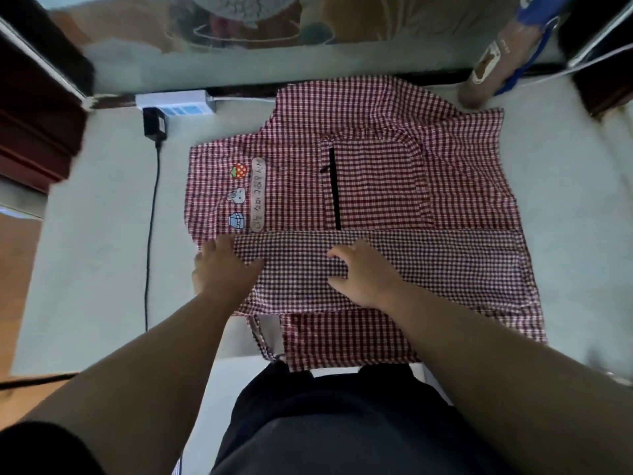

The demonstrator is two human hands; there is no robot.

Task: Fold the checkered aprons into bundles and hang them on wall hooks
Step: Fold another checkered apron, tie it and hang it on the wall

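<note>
Red-and-white check under both palms right now. Pressing down flat with the left hand [222, 269], fingers spread and straight, on the left end of the folded-over band [428, 265]. Resting on that same band with the right hand [363, 272], palm down, fingers loosely bent, nothing visibly pinched. Both laid open on the cloth, then, no grasp anywhere.

Spread out beneath: the checkered apron [376, 173], lying across the middle of the desk [85, 234], reaching the near edge and running up close to the far edge. Toward its left side, a strawberry patch [238, 171], a rabbit patch [237, 196] and a blue carton patch [237, 221] in a row, just beside a pale lettered label [258, 195]. Further right, a pocket with a black zip [334, 186].

Off the cloth, near the far left corner of the desk: white power strip [176, 102], black adapter [154, 123] plugged in, black cable [152, 217] trailing toward the near edge. Near the far right corner, a brownish object [486, 73] with a blue strap, too blurred to name. Dark trousers [325, 423] at the near edge.
</note>
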